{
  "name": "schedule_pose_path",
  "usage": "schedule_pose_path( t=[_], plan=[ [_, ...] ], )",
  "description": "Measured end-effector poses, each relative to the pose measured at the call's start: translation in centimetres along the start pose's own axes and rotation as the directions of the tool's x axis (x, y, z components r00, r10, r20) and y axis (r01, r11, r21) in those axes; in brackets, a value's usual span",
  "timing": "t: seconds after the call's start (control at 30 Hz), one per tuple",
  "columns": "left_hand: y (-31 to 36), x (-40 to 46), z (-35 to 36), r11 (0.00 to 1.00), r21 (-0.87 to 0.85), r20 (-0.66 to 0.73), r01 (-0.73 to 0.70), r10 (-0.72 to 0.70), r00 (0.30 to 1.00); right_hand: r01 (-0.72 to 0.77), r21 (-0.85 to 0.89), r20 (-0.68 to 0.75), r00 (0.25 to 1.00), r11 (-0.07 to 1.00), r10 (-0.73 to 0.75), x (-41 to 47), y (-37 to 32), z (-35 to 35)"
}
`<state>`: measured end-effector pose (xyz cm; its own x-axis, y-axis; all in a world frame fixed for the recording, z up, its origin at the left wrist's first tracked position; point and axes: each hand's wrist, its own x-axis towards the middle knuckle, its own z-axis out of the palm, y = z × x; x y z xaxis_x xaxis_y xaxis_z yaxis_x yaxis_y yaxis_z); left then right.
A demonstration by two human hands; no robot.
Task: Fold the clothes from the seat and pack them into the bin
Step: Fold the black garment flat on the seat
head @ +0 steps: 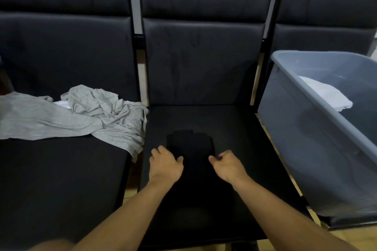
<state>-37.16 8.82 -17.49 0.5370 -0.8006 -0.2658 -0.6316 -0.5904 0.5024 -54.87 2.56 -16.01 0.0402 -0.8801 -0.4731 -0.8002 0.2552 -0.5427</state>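
A black garment [190,144] lies on the middle seat [234,128], black on black, so its outline is hard to trace; only its far edge, with a small notched shape, reads clearly, and its near part melts into the cushion between the forearms. The left hand [165,164] rests on its left edge with fingers curled over the cloth. The right hand [226,164] pinches its right edge, thumb toward the fingers; how much cloth it holds cannot be made out.

On the left seat [61,179] a crumpled grey garment [98,114] sprawls in soft creased folds, one corner hanging over the gap, its far left cut off by the frame; a scrap of white cloth [62,104] peeks from under it.

The seats are smooth dark padded leatherette with metal uprights between the backs. The grey-blue plastic bin [306,128], tilted on the right seat, holds a folded white garment [328,96]; its right side is cropped. Pale wooden floor shows below.
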Motion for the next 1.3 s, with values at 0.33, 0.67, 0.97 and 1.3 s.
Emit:
schedule_pose_path(
  t=[0.33,0.67,0.97,1.3],
  plan=[
    [-0.1,1.1,2.4,0.995,-0.100,0.200,0.016,0.004,0.980,-0.074,0.213,0.033,0.997,0.974,0.068,1.2,0.3,3.1],
    [2.0,0.5,0.0,0.896,-0.441,0.133,-0.058,0.130,0.983,0.154,0.340,-0.113,0.986,0.928,-0.122,-0.3,-0.2,1.3],
    [12.0,-2.7,-7.1,0.747,-0.613,-0.013,-0.257,0.315,0.949,0.424,0.417,-0.378,0.885,0.804,-0.271,-3.5,-2.4,-9.8],
    [31.1,-11.3,-7.5,0.630,-0.711,0.075,-0.311,0.508,0.858,0.480,0.260,-0.622,0.747,0.838,-0.235,-8.0,2.6,-30.5]
  ],
)
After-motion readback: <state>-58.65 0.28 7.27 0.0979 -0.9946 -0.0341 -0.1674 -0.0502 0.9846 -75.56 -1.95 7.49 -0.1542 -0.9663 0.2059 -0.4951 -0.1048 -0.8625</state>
